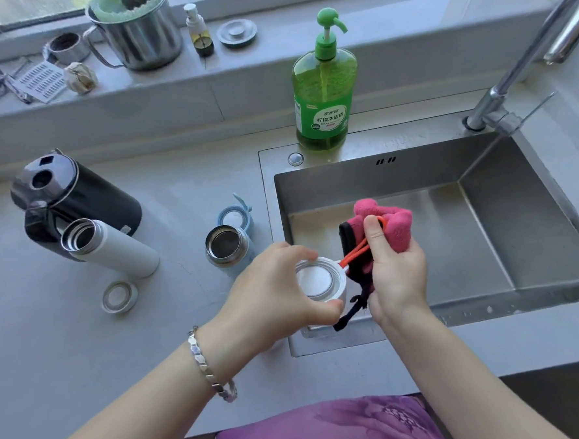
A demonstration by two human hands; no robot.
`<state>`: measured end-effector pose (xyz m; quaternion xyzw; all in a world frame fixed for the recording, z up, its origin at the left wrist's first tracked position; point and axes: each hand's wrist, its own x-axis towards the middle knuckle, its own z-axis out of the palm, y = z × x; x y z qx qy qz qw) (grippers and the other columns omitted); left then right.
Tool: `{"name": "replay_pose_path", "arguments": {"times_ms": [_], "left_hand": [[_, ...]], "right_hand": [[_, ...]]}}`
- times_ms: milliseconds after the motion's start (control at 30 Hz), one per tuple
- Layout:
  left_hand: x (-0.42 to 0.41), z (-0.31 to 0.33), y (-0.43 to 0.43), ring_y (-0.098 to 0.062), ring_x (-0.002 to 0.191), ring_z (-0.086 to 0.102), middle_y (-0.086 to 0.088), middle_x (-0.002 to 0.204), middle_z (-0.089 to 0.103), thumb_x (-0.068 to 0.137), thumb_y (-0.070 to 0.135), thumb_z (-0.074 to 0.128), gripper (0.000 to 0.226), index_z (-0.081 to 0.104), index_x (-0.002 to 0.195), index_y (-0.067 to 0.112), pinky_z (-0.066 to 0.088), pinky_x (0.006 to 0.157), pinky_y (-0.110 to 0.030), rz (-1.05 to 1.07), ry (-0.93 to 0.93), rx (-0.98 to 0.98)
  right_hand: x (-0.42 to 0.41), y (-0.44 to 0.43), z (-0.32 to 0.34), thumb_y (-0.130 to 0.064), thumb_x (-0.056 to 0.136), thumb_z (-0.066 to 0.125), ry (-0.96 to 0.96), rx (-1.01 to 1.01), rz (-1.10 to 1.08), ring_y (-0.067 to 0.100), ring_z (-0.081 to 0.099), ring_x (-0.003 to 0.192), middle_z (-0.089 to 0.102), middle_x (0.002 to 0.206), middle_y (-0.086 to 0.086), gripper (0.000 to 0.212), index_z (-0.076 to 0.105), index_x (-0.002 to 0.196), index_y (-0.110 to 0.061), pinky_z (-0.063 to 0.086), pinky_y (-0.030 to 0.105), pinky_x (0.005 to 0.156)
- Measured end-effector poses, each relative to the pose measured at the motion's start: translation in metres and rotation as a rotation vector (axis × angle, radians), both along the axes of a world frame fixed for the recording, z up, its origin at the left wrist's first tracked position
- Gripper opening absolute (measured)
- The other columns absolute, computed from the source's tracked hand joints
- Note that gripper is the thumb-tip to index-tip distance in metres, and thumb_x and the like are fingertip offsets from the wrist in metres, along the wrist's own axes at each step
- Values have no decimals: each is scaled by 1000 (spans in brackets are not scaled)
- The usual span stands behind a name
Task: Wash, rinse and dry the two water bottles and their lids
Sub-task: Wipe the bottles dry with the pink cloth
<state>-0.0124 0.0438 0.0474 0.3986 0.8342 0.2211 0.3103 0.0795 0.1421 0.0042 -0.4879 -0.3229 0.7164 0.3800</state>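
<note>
Holding white lid (319, 280) open-side-up, left hand (272, 295); right hand (398, 267) gripping pink cloth (388, 225).

Grey surface (52, 352) left of the inset steel sink (363, 181), bearing a black kettle (76, 198), an uncapped white bottle (110, 245) just in front of it, a loose ring (120, 296) nearer the front edge, an uncapped blue bottle (227, 252) with a blue lid (235, 219) just behind, and a green soap dispenser (324, 91) at the sink's back rim.
</note>
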Motion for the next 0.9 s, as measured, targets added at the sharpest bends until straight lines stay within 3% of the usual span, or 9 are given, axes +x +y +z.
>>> {"name": "replay_pose_path", "arguments": {"times_ms": [67, 167, 300, 367, 467, 633, 900], "left_hand": [[-5, 2, -3, -5, 98, 49, 16, 97, 50, 63, 43, 74, 58, 57, 118, 31, 40, 80, -20, 33, 59, 6], [-14, -1, -16, -8, 103, 48, 16, 103, 51, 63, 46, 73, 58, 57, 117, 32, 42, 81, -24, 93, 158, 29], [-36, -9, -60, -7, 106, 48, 21, 102, 49, 49, 60, 59, 73, 60, 115, 29, 37, 83, -21, 237, 243, 115], [-52, -12, -92, -3, 101, 49, 20, 99, 50, 49, 57, 63, 71, 61, 112, 25, 34, 82, -17, 373, 258, 174], [-76, -35, -144, -8, 106, 50, 14, 105, 52, 56, 37, 84, 65, 60, 115, 20, 34, 83, -19, 537, 281, 107], [-106, -109, -204, -27, 108, 55, -3, 113, 62, 57, 28, 86, 72, 58, 121, 14, 43, 87, -34, 654, 275, -48], [-135, -161, -224, -25, 106, 52, -1, 109, 61, 63, 21, 82, 50, 61, 108, 15, 35, 77, -24, 758, 236, 31]], "right_hand": [[-1, 0, 1, -11, 82, 67, -41, 35, 19, 15, 66, 64, 70, 66, -2, 5, 66, 79, -14, 56, 28, 64], [0, 1, 0, -4, 77, 72, -142, 130, 247, 15, 66, 59, 70, 67, 3, 7, 66, 76, -6, 56, 25, 63], [4, 6, -2, -17, 76, 74, -361, 345, 518, -1, 58, 55, 65, 66, -6, 11, 65, 80, -11, 46, 8, 57], [4, 10, -4, -24, 78, 73, -459, 388, 595, -6, 55, 54, 65, 69, -7, 12, 65, 84, -16, 42, 6, 54], [-5, 9, -12, -28, 81, 69, -575, 394, 722, 2, 60, 66, 67, 75, -6, 10, 66, 87, -21, 45, 13, 59], [-21, -6, -33, -33, 81, 67, -692, 403, 875, 15, 65, 85, 70, 88, -2, 17, 66, 95, -25, 48, 29, 78], [-27, -23, -43, -33, 83, 65, -790, 437, 863, 18, 61, 84, 68, 88, 1, 18, 66, 96, -22, 43, 32, 74]]}}
